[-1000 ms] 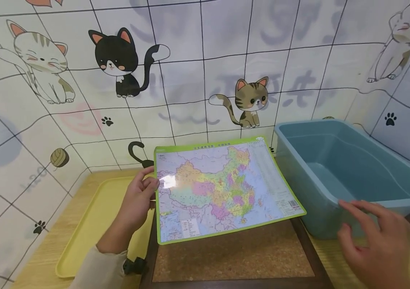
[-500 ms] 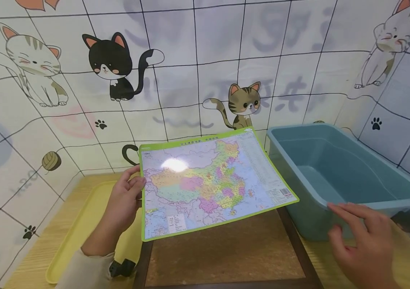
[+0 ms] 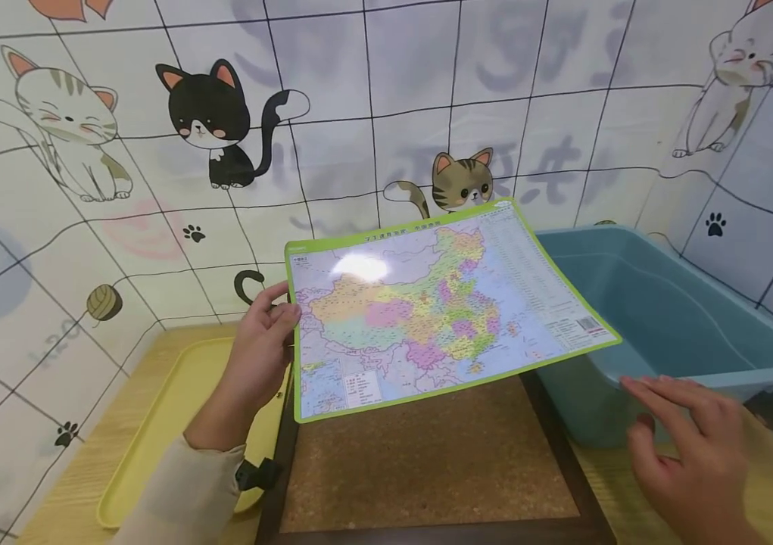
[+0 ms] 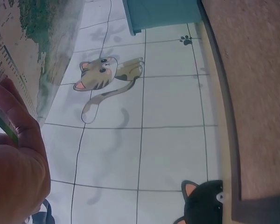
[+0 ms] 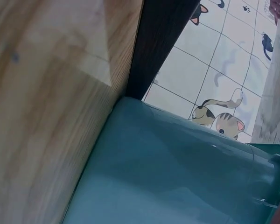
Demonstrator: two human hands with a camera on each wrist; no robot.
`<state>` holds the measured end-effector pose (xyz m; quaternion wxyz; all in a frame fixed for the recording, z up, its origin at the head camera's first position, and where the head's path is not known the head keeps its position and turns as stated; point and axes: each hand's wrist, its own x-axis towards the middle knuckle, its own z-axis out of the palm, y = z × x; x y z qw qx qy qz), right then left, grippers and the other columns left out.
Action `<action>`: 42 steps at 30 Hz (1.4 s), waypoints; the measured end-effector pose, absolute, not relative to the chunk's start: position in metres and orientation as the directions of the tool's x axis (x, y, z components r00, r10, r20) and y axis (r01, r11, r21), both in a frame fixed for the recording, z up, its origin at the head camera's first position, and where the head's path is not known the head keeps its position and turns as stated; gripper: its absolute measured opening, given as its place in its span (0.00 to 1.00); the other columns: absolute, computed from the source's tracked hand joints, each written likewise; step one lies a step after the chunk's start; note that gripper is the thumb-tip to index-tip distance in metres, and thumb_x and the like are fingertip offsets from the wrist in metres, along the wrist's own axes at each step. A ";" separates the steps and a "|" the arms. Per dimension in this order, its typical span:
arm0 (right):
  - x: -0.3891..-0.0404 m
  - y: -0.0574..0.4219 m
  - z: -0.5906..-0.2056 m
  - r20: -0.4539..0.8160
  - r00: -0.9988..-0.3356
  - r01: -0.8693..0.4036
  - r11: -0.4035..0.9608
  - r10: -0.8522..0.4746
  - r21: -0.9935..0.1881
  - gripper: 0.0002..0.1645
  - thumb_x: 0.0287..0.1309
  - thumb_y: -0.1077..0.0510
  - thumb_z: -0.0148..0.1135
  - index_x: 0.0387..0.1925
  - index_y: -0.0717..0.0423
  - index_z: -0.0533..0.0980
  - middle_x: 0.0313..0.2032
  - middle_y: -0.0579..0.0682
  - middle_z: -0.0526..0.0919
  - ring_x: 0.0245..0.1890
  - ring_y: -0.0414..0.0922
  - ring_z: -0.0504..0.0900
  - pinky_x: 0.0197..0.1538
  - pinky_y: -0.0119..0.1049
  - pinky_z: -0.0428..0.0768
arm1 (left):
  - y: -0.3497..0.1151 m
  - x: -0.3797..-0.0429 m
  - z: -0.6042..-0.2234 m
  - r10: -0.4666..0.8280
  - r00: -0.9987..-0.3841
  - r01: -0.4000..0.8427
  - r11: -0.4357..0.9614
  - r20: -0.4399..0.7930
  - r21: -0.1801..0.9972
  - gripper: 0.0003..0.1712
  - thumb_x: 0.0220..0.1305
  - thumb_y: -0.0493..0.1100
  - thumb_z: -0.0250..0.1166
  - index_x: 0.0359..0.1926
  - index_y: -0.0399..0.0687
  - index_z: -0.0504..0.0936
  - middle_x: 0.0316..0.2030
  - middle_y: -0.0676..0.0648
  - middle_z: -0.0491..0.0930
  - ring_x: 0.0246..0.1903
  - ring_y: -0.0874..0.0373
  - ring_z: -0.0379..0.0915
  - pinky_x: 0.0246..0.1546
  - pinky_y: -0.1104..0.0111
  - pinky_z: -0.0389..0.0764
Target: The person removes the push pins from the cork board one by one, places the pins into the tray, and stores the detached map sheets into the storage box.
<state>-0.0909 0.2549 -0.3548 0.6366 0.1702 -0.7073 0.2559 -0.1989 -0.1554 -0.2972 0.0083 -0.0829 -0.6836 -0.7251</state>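
Observation:
My left hand [image 3: 260, 348] pinches the left edge of a thin, glossy map sheet [image 3: 393, 333] of China with a green border, thumb on the printed face. The sheet is tilted above a cork board [image 3: 427, 469] in a dark frame, and its right corner overlaps the blue tub [image 3: 577, 409]. In the left wrist view the fingers [image 4: 18, 102] bend at the edge of the sheet [image 4: 18, 70]. My right hand [image 3: 693, 454] holds nothing; its fingers are loosely extended, with the index fingertip right at the tub's near rim. Only a sliver of it shows in the right wrist view.
A yellow tray [image 3: 168, 424] lies on the wooden table [image 3: 79, 469] at the left, partly behind my left forearm. The tub stands at the right. A cat-patterned tiled wall covering [image 3: 338, 151] rises close behind everything.
Over the last half second my left hand has raised the map sheet and shifted it right, so it covers more of the tub. My right hand keeps its place at the rim.

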 end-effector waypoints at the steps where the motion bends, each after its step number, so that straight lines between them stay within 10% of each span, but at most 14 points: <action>1: -0.091 0.255 -0.355 0.987 -0.140 -0.561 0.814 0.083 -0.148 0.22 0.59 0.58 0.49 0.32 0.73 0.82 0.31 0.70 0.79 0.36 0.68 0.69 0.64 0.24 0.65 | -0.153 -0.200 -0.296 0.104 -0.985 0.129 -0.068 0.136 0.989 0.26 0.80 0.39 0.46 0.74 0.49 0.54 0.43 0.54 0.79 0.41 0.61 0.80 0.39 0.71 0.80; 42: -0.090 0.263 -0.357 0.987 -0.162 -0.554 0.827 0.005 -0.095 0.22 0.61 0.58 0.47 0.35 0.71 0.83 0.32 0.70 0.79 0.36 0.68 0.71 0.68 0.27 0.64 | -0.034 -0.242 -0.256 0.252 -0.965 0.066 -0.049 0.076 0.997 0.23 0.79 0.41 0.50 0.70 0.59 0.61 0.49 0.41 0.77 0.34 0.49 0.83 0.37 0.62 0.86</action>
